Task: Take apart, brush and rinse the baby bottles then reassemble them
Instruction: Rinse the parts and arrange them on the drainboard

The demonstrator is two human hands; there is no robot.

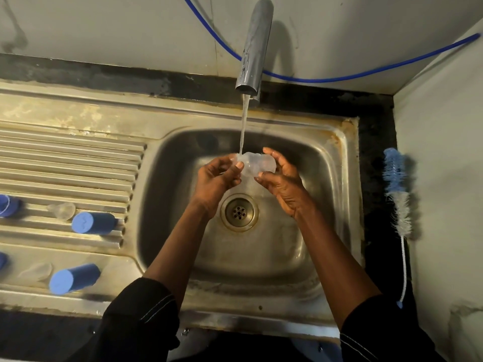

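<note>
- Head view: a clear bottle part (257, 164), probably a transparent cap or a small bottle body (glare and water blur its outline), is held between both hands over the sink (337, 163), directly under the stream (243, 126) that falls from the tap (254, 45).
- The left hand (217, 178) is closed on the near-left end of the part, fingertips pinched on its rim; the right hand (283, 184) is curled around the opposite end, thumb above and fingers beneath.
- The drain (239, 212) is seen just below the hands, between the wrists.
- Well to the left of the left hand, blue bottle pieces (92, 222) and clear teats (62, 209) are laid on the ribbed drainboard (70, 163).
- Well to the right of the right hand, the bottle brush (397, 189) is left lying on the dark counter edge.
- The part is judged light, thin-walled and slippery when wet; it is best gripped by rim and base, not squeezed at the middle.
</note>
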